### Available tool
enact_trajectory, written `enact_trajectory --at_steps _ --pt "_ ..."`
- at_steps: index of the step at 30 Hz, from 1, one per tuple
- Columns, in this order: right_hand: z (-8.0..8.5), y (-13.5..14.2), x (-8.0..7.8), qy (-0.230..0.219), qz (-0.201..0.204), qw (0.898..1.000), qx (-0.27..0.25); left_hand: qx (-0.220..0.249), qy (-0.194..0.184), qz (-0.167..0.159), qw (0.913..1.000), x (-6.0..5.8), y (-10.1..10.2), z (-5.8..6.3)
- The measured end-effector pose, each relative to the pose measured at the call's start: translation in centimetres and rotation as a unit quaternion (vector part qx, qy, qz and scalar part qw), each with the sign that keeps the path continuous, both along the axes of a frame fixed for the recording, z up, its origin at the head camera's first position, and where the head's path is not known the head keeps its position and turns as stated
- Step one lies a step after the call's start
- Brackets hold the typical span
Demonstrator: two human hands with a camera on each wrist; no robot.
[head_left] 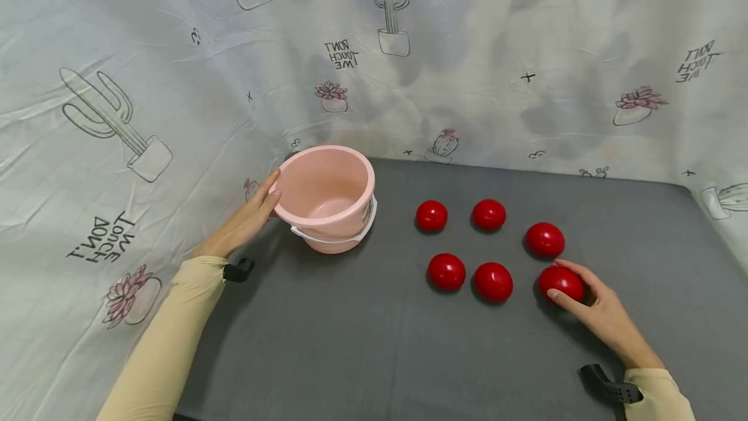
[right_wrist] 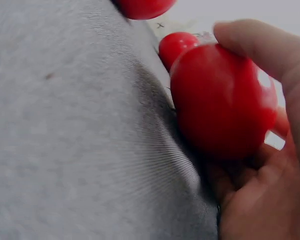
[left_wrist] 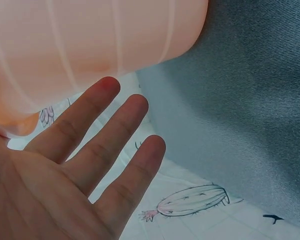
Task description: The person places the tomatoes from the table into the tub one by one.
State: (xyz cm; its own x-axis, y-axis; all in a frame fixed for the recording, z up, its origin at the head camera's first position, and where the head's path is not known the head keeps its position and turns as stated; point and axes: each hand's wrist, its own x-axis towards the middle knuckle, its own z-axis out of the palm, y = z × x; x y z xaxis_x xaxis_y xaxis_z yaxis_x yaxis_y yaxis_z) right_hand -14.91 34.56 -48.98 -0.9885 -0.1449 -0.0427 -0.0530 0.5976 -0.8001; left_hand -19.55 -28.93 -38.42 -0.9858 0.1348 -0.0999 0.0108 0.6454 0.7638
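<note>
At the left, a pink bucket [head_left: 327, 226] with a white handle stands upright on the grey cloth. My left hand [head_left: 251, 213] touches the bucket's left rim; three fingers [left_wrist: 132, 120] stretch out straight beside its ribbed outer wall in the left wrist view. On the right side, my right hand [head_left: 608, 317] holds the nearest right glossy red ball [head_left: 562, 283], thumb on the near side and fingers round the far side. The same ball [right_wrist: 220, 100] fills the grasp in the right wrist view. Close behind it lies another red ball [head_left: 545, 240].
Several more red balls lie between bucket and right hand, among them a front ball [head_left: 493, 282] and a back ball [head_left: 489, 214]. A white sheet [head_left: 467, 51] printed with cacti hangs behind and along the left. Grey cloth [head_left: 327, 356] covers the surface.
</note>
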Motion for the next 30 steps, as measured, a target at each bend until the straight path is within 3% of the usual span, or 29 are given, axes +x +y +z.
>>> enact_trajectory --at_steps 8,11,13,15,22,25,27,28,30 --pt "0.5 1.0 -0.4 -0.029 0.022 0.996 -0.085 -0.010 0.015 -0.011 0.9998 0.4 -0.2 -0.5" --pt "1.3 1.6 -1.1 -0.045 0.058 0.981 -0.177 -0.010 0.024 -0.017 0.9995 0.1 0.1 -0.3" --pt "2.2 1.9 -1.6 -0.055 0.088 0.962 -0.251 -0.011 0.027 -0.018 0.9994 -0.1 0.2 -0.3" --pt "3.2 1.9 -2.3 -0.066 0.119 0.937 -0.322 -0.011 0.026 -0.018 0.9994 -0.1 0.1 -0.4" --pt "7.7 0.3 -6.3 -0.060 0.232 0.862 -0.447 -0.011 0.020 -0.023 0.9995 0.4 -0.3 -0.2" --pt "9.7 -0.9 -8.2 -0.081 0.253 0.818 -0.510 -0.013 0.014 -0.022 0.9996 0.6 -0.3 0.0" --pt "10.9 -2.0 -9.2 -0.093 0.256 0.794 -0.543 -0.018 0.012 -0.022 0.9995 0.7 -0.3 0.1" --pt "11.5 -2.6 -9.7 -0.101 0.255 0.784 -0.557 -0.021 0.009 -0.023 0.9995 0.7 -0.2 0.1" --pt "12.5 -3.7 -10.6 -0.104 0.259 0.774 -0.569 -0.024 0.011 -0.023 0.9994 0.6 0.0 0.1"
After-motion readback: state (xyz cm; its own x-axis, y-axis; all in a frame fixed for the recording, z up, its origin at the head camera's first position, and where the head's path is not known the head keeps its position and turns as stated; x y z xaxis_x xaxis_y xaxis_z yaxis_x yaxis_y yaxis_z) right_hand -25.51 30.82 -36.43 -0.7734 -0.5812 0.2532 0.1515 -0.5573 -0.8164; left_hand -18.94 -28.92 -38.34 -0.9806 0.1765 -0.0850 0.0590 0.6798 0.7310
